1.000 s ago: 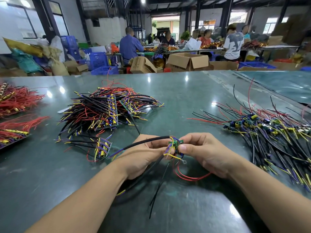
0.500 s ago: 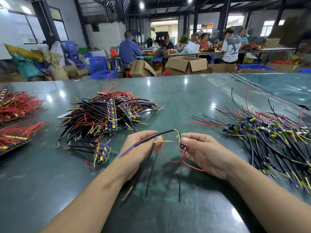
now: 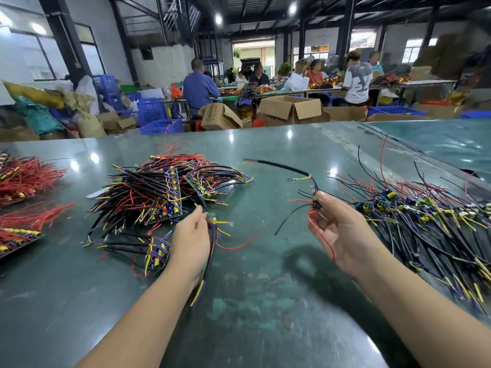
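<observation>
Now parted: left hand (image 3: 191,241) pinches green board (image 3: 211,217), right hand (image 3: 342,235) pinches second board (image 3: 316,201), wires trailing.

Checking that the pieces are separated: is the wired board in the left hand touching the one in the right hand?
Apart. The head view shows the left hand pinching one wired board, the right hand pinching the other board, bare table between them.

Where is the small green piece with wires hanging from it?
Head view, left of centre: the left hand pinches the green piece beside the big wire pile, above the table; the right hand holds another wired piece.
</observation>
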`<state>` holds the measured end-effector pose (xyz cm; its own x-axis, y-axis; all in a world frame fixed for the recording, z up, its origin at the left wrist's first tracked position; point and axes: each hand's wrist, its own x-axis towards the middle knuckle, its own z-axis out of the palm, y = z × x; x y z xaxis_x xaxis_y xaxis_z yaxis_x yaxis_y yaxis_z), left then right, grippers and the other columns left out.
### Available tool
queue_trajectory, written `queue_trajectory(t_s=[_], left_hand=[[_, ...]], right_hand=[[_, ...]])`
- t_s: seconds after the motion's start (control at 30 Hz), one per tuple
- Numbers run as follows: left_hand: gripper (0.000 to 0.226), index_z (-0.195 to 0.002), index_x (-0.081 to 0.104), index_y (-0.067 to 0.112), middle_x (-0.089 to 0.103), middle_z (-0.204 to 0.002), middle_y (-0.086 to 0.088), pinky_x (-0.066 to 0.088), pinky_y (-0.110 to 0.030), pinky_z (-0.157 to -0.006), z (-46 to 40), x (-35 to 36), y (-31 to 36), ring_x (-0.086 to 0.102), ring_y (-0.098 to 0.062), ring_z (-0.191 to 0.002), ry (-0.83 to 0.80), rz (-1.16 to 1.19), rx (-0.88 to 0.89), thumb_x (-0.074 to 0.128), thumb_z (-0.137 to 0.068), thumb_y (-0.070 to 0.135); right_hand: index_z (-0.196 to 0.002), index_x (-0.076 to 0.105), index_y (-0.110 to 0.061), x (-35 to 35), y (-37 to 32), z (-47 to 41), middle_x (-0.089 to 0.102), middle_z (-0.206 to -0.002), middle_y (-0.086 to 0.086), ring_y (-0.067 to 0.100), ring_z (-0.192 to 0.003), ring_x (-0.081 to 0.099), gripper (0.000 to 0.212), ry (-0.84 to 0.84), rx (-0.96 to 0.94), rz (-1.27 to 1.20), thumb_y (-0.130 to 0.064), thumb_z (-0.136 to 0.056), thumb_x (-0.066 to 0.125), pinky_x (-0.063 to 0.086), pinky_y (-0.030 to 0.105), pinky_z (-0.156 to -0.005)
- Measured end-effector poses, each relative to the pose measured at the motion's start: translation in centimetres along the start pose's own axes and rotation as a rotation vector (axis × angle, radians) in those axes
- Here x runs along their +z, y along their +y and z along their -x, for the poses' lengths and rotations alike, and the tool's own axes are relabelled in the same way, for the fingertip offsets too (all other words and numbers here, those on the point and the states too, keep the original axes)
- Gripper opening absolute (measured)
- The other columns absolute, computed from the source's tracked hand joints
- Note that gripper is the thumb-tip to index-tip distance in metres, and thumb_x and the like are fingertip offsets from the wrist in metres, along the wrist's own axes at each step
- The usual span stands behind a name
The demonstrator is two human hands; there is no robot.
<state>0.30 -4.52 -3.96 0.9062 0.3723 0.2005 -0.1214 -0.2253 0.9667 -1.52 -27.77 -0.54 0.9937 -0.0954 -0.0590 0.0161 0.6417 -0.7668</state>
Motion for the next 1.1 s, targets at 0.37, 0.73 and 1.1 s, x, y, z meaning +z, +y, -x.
queue_trajectory(t_s=[0.37, 0.73, 1.1], left_hand=[[0.035, -0.098, 0.062, 0.022, 0.072, -0.081, 0.003, 0.051, -0.015, -0.064, 1.7, 0.0, 2.8, 0.065, -0.007, -0.067, -0.020, 0.381, 0.145, 0.034, -0.098, 0.001], [0.022, -0.089, 0.074, 0.026, 0.073, -0.079, 0.000, 0.051, -0.016, -0.061, 3.1, -0.2, 3.4, 0.063, -0.006, -0.062, -0.068, 0.297, 0.347, 0.055, -0.094, 0.015], [0.015, -0.093, 0.071, 0.023, 0.075, -0.083, 0.004, 0.054, -0.020, -0.073, 3.7, -0.1, 4.5, 0.072, -0.014, -0.080, 0.130, 0.455, 0.385, 0.056, -0.092, 0.024]], right_hand=[[-0.092, 0.072, -0.009, 0.5, 0.7, 1.2, 0.061, -0.072, 0.002, 0.010, -0.057, 0.053, 0.019, -0.349, 0.093, 0.301, -0.015, -0.074, 0.066, 0.048, 0.019, -0.058], [-0.114, 0.062, -0.017, -0.6, 0.7, 0.0, 0.065, -0.089, 0.002, 0.011, -0.074, 0.060, 0.031, -0.171, -0.140, 0.825, -0.006, -0.086, 0.066, 0.049, 0.024, -0.074], [-0.089, 0.066, -0.016, 0.6, 1.4, 2.1, 0.057, -0.077, -0.003, 0.010, -0.064, 0.050, 0.011, -0.357, -0.911, 1.192, -0.011, -0.084, 0.057, 0.043, 0.021, -0.060]])
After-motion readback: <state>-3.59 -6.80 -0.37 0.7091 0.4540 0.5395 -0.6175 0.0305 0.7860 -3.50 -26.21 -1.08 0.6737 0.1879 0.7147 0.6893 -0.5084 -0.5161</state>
